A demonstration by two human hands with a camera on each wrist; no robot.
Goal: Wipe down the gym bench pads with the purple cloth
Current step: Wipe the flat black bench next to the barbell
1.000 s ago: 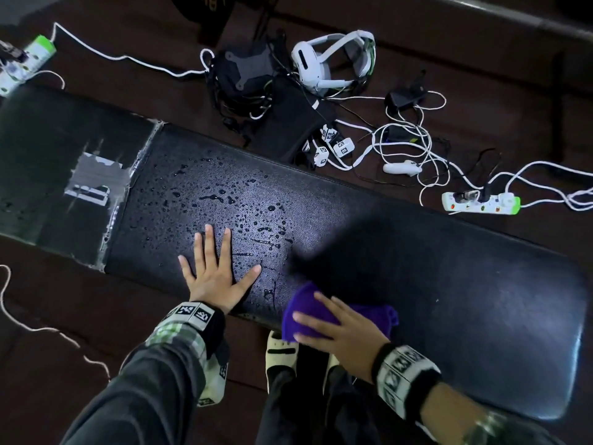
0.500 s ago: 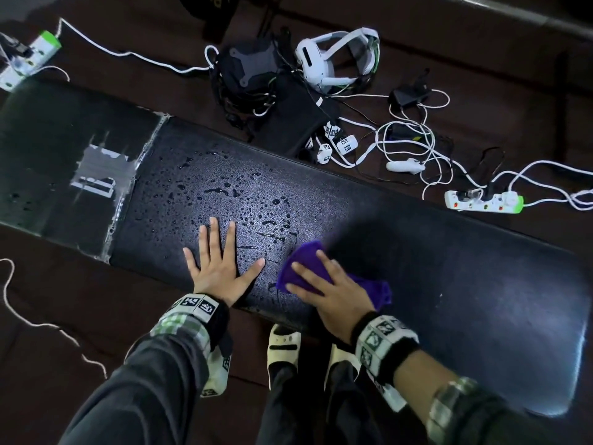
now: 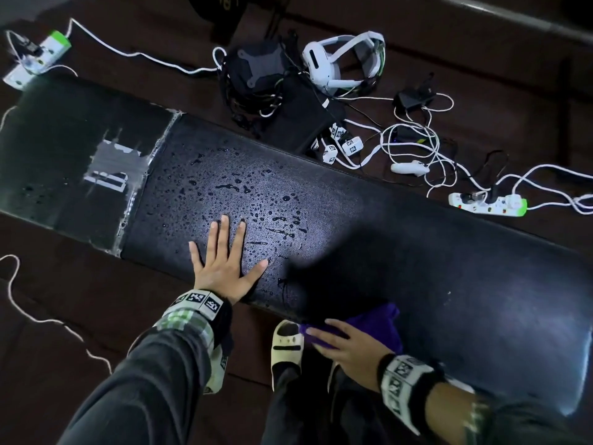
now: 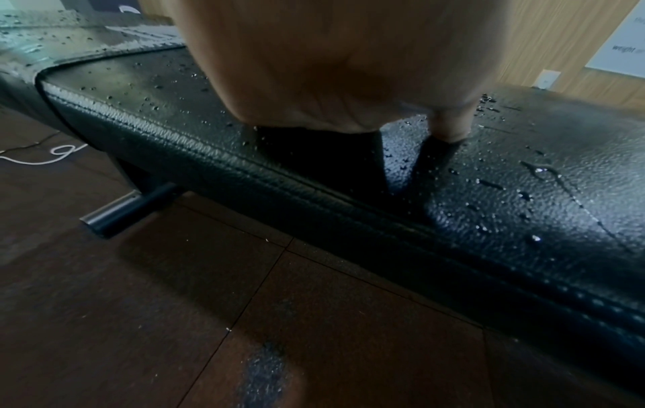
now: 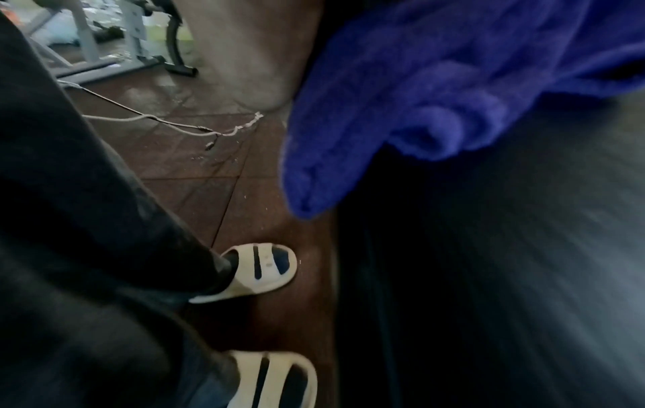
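The long black bench pad [image 3: 401,239] runs across the head view, beaded with water drops [image 3: 256,200] around its middle. My left hand [image 3: 224,261] lies flat on the wet pad with fingers spread, and the left wrist view shows its palm [image 4: 331,60] pressed on the pad [image 4: 523,179]. At the pad's near edge my right hand [image 3: 346,345] presses the purple cloth [image 3: 382,326] with straight fingers. In the right wrist view the cloth [image 5: 436,96] hangs over the blurred pad edge [image 5: 523,262]. A second, shorter pad [image 3: 64,155] with a worn grey patch lies at the left.
Behind the bench on the dark floor lie a white headset [image 3: 343,62], a black device [image 3: 256,72], tangled white cables [image 3: 417,146] and power strips [image 3: 487,205] [image 3: 38,56]. My feet in white slides [image 3: 287,351] stand by the near edge. A bench foot bar [image 4: 129,209] sticks out below.
My right hand has dragged the purple cloth back from the middle of the pad toward me and to the right, to the near edge. The left hand has stayed flat in place.
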